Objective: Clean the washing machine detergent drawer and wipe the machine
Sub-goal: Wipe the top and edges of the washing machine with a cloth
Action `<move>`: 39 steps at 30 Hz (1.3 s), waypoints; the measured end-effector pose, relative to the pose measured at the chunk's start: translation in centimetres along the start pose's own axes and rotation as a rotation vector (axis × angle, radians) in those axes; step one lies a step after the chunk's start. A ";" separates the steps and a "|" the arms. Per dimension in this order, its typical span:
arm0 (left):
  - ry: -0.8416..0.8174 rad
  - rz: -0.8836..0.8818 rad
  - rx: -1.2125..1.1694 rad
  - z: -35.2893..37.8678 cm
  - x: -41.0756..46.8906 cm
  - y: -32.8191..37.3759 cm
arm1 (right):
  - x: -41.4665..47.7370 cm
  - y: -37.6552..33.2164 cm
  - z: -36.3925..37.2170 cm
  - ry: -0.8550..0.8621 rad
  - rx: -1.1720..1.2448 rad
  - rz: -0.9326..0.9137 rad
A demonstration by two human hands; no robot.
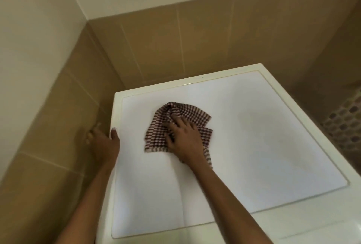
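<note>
- My right hand (184,140) lies spread on the checked cloth (183,113), its fingers pressing down on it rather than clutching it.
- The cloth sits crumpled left of centre on the washing machine top (263,146).
- My left hand (103,144) grips the top's left edge, thumb above, fingers curled down the side.
- I judge the cloth soft, light and apt to bunch on that smooth top, so I'd press through its middle.
</note>
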State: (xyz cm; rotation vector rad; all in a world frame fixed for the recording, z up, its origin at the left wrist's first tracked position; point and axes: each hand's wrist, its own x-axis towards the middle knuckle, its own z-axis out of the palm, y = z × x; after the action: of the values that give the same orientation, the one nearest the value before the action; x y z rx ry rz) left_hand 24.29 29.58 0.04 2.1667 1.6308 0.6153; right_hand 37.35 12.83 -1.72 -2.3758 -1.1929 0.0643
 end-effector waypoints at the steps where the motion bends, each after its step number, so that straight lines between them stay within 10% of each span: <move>1: -0.084 -0.038 0.006 -0.1 0.2 -0.5 | 0.4 -0.1 0.3 0.020 -0.017 0.011; 10: -0.257 0.021 0.030 1.9 0.0 -2.1 | 0.8 -7.4 4.2 -0.022 0.002 -0.329; 15: -0.277 0.050 -0.199 1.3 0.2 -2.9 | 6.6 -5.7 4.5 0.028 -0.073 0.123; 18: -0.292 -0.181 -0.592 0.8 1.2 -3.4 | 6.6 -6.9 4.6 0.021 -0.148 0.259; 24: -0.510 -0.743 -1.320 0.1 4.4 -4.0 | 3.7 -13.0 6.7 -0.185 -0.070 -0.339; 32: -0.284 -0.236 -0.719 0.5 5.8 -1.6 | 15.6 -13.3 8.8 -0.128 -0.073 -0.014; 39: -0.317 -0.136 -0.696 2.6 7.2 -0.6 | 15.7 -12.2 8.3 -0.221 -0.120 -0.336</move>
State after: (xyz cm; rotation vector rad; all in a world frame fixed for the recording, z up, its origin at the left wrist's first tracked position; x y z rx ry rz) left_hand 26.90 36.61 -1.53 1.5376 1.1539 0.6375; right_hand 35.94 34.28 -1.10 -2.2780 -1.7310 0.1516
